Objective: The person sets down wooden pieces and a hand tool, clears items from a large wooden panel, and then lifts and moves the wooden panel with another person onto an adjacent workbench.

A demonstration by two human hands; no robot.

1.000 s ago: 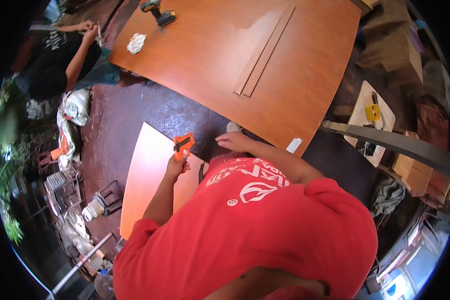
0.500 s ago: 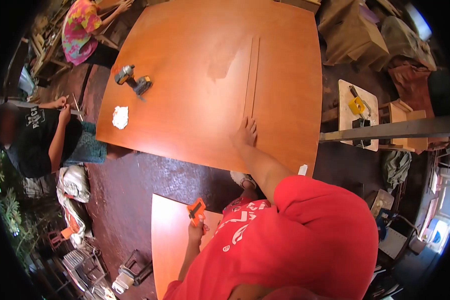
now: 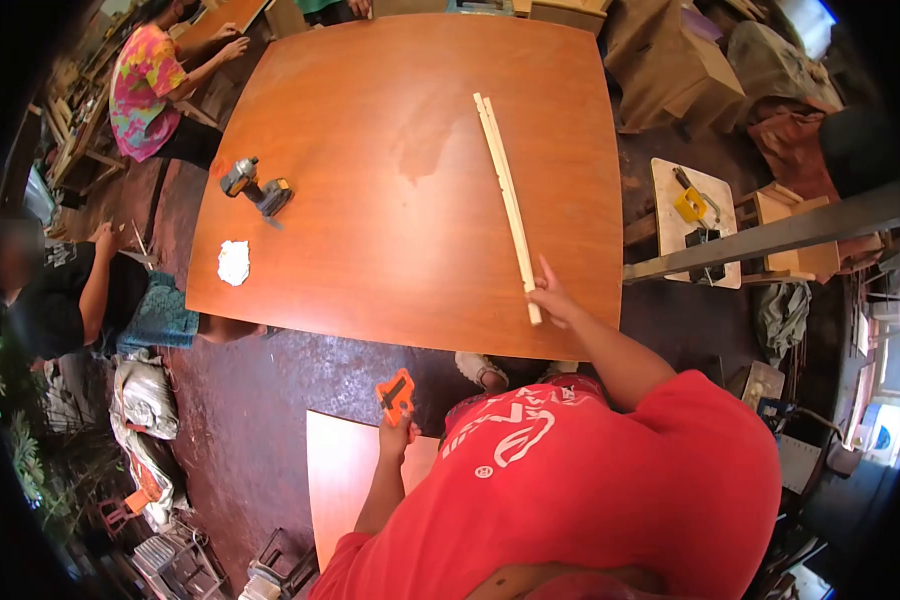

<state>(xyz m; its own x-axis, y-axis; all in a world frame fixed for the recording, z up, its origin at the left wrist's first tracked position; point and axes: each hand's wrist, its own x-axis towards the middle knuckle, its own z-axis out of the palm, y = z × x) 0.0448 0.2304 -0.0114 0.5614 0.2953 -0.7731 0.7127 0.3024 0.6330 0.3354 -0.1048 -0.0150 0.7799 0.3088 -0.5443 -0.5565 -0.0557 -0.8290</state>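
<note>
Pale sacks [image 3: 147,395] lie on the floor to the left; their contents are hidden. On the far right stands what seems to be a wooden box [image 3: 817,252], though the curved view is too poor to show what is inside.

Two long, thin wooden strips [image 3: 510,215] lie close together on the large brown table [image 3: 350,230], their pale edges showing, right of a power drill [image 3: 257,190] and a white crumpled wad [image 3: 234,262]. The right hand [image 3: 558,302] reaches forward and grasps the strips near their lower end, one finger pointing away from the body. The left hand [image 3: 398,432], arm bent, is clenched around an orange tool [image 3: 396,397], held up beside a lower board [image 3: 342,460].
</note>
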